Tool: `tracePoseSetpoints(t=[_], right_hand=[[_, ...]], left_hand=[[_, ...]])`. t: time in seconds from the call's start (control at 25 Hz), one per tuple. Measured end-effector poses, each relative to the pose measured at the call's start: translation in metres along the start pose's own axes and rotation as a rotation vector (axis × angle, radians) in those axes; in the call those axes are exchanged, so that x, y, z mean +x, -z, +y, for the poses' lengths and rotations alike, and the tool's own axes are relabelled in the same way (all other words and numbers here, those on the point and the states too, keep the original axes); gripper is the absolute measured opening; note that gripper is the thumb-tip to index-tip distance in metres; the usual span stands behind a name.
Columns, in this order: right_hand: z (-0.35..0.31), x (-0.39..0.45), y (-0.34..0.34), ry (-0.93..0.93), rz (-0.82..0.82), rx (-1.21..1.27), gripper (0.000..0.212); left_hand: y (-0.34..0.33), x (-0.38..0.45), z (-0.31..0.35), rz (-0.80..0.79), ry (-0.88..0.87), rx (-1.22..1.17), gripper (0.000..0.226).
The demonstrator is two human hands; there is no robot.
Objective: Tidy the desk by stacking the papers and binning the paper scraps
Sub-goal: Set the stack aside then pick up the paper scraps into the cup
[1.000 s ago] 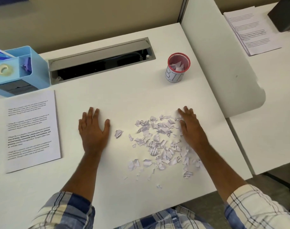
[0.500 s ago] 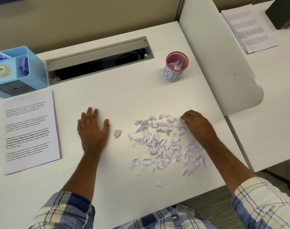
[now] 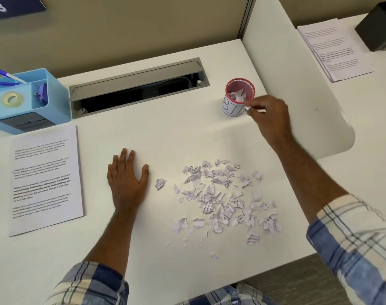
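Note:
A pile of torn paper scraps lies scattered on the white desk, right of centre. My right hand is raised beside the small red mesh bin and pinches a few scraps at the bin's right rim. The bin holds some scraps inside and carries a white label. Flat on the desk, palm down with fingers straight, rests my left hand, just left of the pile. A stack of printed papers lies at the left.
A blue desk organiser with tape and pens stands at the back left. A grey cable tray lies open along the back. A white divider panel stands at the right; beyond it lie more printed sheets and a black box.
My right hand closed on scraps at the pile's upper right edge, then lifted away to the bin's rim. My left hand stayed flat in place.

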State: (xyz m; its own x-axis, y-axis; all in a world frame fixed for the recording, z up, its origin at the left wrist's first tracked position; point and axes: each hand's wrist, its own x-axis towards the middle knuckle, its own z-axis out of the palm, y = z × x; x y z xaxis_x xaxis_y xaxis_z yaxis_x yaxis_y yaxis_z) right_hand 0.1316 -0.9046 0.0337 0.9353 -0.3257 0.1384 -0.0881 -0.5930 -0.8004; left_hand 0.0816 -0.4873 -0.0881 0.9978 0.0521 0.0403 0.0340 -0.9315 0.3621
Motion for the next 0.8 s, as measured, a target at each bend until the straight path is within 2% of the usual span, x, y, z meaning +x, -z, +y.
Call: tracePoseSetpoints(t=[0.16,0.32,0.48,0.56,0.64,0.8], right_hand=[[-0.009,0.058,-0.005,0.034,-0.022,-0.113,0.025],[-0.006,0.07,-0.012,-0.007,-0.068,-0.158,0.036],[-0.004,0.047,-0.013,-0.024,0.038,-0.03,0.026],[0.0,0.026,-0.02,-0.034,0.036,0.031,0.019],[0.005,-0.002,-0.032,-0.064,-0.081,0.047,0.016],[0.013,-0.064,-0.06,-0.107,-0.421,-0.038,0.022]], left_hand=[[0.0,-0.001,0.0,0.001,-0.002,0.0,0.064],[-0.001,0.001,-0.001,0.002,-0.003,0.004,0.064],[-0.001,0.001,-0.002,-0.01,0.0,0.005,0.065],[-0.001,0.002,-0.002,-0.017,0.002,0.003,0.065],[-0.001,0.001,-0.002,-0.016,0.003,0.0,0.065],[0.0,0.001,0.0,-0.015,0.003,-0.004,0.065]])
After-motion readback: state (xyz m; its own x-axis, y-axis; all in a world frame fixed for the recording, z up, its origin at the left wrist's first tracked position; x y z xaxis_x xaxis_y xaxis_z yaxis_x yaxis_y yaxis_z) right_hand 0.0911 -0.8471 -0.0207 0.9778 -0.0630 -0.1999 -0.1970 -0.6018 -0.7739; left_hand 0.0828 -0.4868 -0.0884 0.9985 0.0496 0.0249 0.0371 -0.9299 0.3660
